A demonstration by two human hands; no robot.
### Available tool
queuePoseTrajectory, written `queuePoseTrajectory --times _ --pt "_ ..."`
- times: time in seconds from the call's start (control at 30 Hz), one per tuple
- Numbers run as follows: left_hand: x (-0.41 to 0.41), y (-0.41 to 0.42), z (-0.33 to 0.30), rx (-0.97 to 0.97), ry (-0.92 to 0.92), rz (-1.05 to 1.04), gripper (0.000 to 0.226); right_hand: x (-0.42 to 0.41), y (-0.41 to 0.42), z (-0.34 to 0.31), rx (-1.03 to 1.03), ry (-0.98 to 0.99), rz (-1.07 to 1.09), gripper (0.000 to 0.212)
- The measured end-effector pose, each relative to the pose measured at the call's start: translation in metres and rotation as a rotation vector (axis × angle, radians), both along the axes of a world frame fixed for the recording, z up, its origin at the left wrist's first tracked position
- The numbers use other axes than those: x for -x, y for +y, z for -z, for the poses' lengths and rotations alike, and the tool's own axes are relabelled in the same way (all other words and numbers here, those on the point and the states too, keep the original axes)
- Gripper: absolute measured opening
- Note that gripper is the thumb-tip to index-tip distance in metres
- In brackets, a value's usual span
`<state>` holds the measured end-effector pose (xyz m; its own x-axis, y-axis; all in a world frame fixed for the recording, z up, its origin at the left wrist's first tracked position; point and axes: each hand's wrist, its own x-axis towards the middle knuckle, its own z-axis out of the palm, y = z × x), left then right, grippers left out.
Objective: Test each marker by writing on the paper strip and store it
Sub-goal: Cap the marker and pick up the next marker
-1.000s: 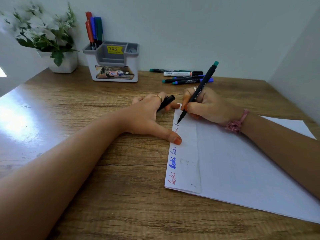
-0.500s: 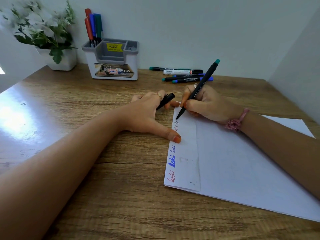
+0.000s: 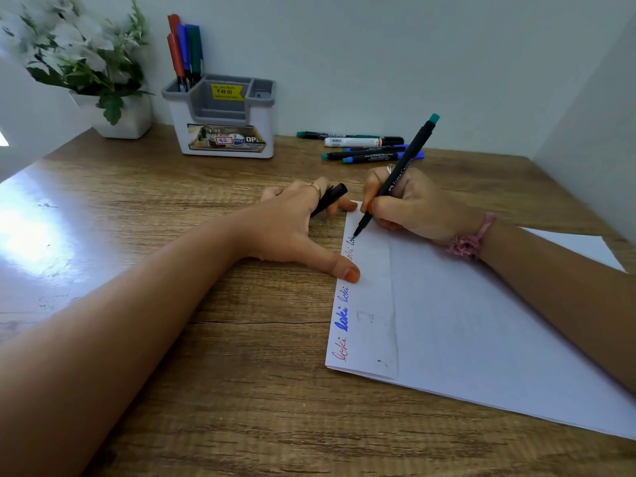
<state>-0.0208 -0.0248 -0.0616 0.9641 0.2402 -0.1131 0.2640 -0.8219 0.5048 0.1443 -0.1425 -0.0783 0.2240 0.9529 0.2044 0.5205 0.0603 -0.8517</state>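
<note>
My right hand (image 3: 413, 204) grips a black marker with a teal end (image 3: 409, 156), its tip on the far end of the folded paper strip (image 3: 371, 304). The strip carries several written words in red, blue and dark ink along its left edge. My left hand (image 3: 292, 225) lies beside the strip, holding the black cap (image 3: 330, 197) between its fingers, and its thumb presses the strip's left edge. Several markers (image 3: 361, 148) lie near the back wall. A grey and white holder (image 3: 223, 118) has red, blue and green markers (image 3: 184, 49) standing in its left compartment.
A white sheet (image 3: 499, 339) lies under the strip, reaching to the right edge of the wooden desk (image 3: 172, 339). A potted plant (image 3: 86, 67) stands at the back left corner. White walls close the desk at the back and right.
The marker tip has crept along the far end of the strip, adding letters to the newest word. My left hand has kept its place.
</note>
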Motion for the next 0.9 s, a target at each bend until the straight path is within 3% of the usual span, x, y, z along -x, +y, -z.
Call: queuePoseTrajectory --times 0.47,0.63,0.83,0.9 --pt "-0.0014 0.0011 0.0008 -0.011 0.015 0.000 0.057 0.0001 0.0011 0.0018 -0.043 0.033 0.052 0.011" --pt "-0.0025 0.0031 0.0028 -0.017 0.021 -0.012 0.064 0.0004 0.0009 0.0010 -0.018 -0.043 0.049 0.010" --pt "-0.0024 0.0016 0.0029 -0.010 -0.003 0.003 0.061 0.0010 0.0008 0.0018 -0.023 -0.028 0.041 0.009" --pt "-0.0029 0.0021 0.0031 -0.006 0.003 -0.008 0.062 0.0007 0.0019 0.0023 -0.049 0.060 0.062 0.008"
